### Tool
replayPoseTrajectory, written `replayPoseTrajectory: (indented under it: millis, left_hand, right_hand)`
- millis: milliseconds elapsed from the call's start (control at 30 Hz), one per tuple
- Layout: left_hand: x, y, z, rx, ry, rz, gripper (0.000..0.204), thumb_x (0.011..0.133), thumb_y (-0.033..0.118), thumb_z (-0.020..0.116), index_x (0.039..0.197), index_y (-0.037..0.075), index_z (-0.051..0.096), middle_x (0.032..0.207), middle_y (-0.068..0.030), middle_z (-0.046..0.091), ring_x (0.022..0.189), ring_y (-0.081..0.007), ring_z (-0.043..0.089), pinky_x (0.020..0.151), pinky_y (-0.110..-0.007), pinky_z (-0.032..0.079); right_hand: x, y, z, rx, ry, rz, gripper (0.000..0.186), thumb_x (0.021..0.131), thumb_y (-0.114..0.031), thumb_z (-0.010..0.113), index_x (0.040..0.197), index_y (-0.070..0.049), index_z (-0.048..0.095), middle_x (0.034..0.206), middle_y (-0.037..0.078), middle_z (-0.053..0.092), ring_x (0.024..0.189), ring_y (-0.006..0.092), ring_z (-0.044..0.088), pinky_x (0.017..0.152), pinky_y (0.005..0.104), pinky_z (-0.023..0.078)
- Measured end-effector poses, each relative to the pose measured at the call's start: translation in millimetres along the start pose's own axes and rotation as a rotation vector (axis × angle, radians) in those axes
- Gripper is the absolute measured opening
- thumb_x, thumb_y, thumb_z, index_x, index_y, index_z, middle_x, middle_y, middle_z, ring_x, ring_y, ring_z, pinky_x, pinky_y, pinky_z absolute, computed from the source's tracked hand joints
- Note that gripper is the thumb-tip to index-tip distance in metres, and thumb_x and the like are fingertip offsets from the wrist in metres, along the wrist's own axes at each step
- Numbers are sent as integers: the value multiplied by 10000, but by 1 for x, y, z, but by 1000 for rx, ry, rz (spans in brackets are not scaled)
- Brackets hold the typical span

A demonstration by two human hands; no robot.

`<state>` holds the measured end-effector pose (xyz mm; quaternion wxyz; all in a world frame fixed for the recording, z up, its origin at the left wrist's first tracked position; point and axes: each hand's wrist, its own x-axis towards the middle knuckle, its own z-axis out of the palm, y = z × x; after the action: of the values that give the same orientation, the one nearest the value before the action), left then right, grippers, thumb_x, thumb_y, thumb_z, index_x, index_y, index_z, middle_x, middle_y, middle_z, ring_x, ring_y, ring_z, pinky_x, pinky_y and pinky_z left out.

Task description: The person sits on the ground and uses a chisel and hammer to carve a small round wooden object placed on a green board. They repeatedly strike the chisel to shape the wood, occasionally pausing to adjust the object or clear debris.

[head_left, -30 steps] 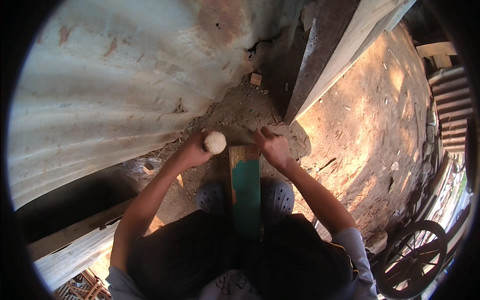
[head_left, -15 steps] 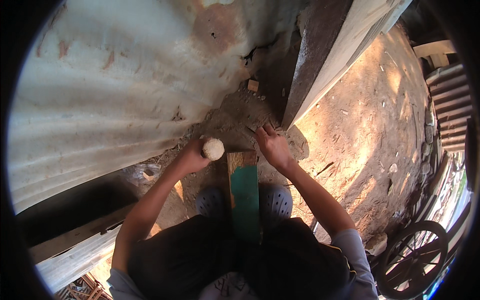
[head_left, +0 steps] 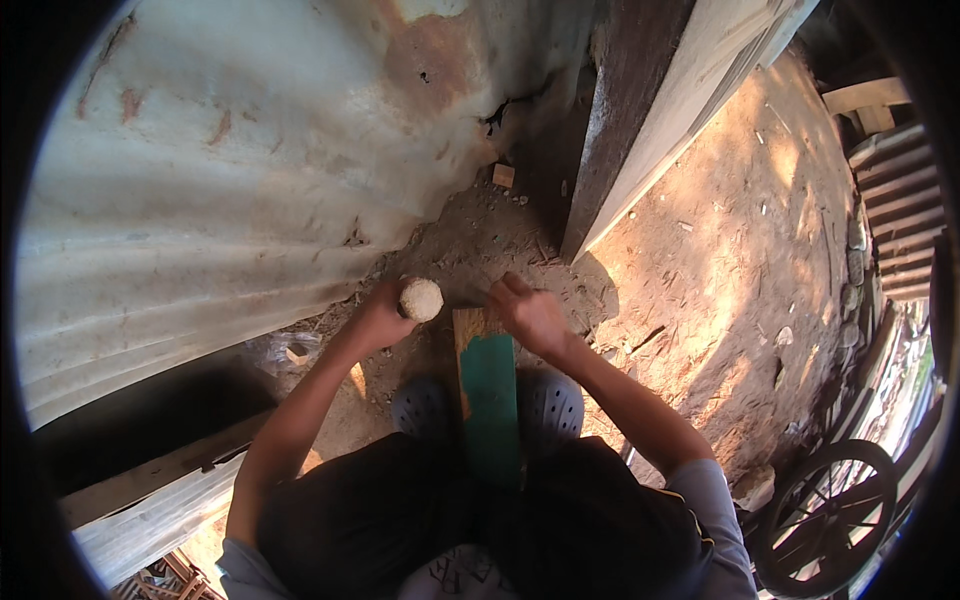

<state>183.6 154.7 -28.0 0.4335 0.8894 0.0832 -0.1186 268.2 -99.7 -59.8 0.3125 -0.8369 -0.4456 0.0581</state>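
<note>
My left hand [head_left: 378, 318] is closed around a thick round stick with a rough pale end [head_left: 421, 300], seen end-on. Between my legs a green-painted wooden plank [head_left: 488, 390] extends away from me, its paint worn off at the far end. Over that bare end's right corner is my right hand [head_left: 530, 315], fingers pinched together. Whatever they hold, if anything, is too small or blurred to make out. Grey clogs [head_left: 552, 405] are on my feet, one either side of the plank.
Rusty corrugated metal sheeting [head_left: 230, 180] rises at the left. A dark wooden post [head_left: 630, 110] stands ahead to the right. On the dirt floor lie a small wood block [head_left: 503, 176] and scattered chips. A black spoked wheel [head_left: 825, 515] is at the lower right.
My right hand has moved left and slightly nearer, from beside the plank to over its far end. My left hand, still holding the stick, has hardly shifted.
</note>
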Motion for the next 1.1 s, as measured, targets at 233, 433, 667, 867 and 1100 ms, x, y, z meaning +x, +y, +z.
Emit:
replayPoseTrajectory:
  millis: [233,433,667,867,1100]
  left_hand:
    - [5,-5,3,26,-90,33,429,763,145,666,1151,-10,568,1091,-247,594,1039,-392,566,868,-415,466]
    - [6,-2,4,54,-78,11,456,761,159,678,1170,-6,563,1116,-249,581,1041,-399,561,873,-422,465]
    - [4,-2,4,32,-121,-11,445,756,150,678,1156,-12,572,1036,-245,609,986,-410,579,833,-423,481]
    - [6,-11,8,87,-28,103,428,746,137,676,1137,-12,584,959,-240,630,932,-405,599,787,-431,491]
    - [3,2,3,14,-74,54,414,750,139,669,1129,2,572,929,-239,620,906,-424,588,765,-444,487]
  right_hand:
    - [-1,3,4,-120,-234,-6,355,787,-117,582,1141,-105,553,953,118,563,608,305,619,507,401,510]
    - [-13,-12,11,-105,-267,-97,324,787,-139,590,1107,-104,557,959,127,562,606,298,626,497,400,507]
    - [14,9,-12,-168,-201,87,386,745,-104,611,1126,-117,554,994,111,561,663,288,641,526,386,528]
    - [-26,-38,28,-43,-308,-287,377,756,-86,592,1128,-127,554,983,107,547,677,272,646,519,363,531]
    - [23,3,-15,-255,-218,13,334,788,-99,551,1121,-112,568,984,139,540,662,257,652,492,367,521]
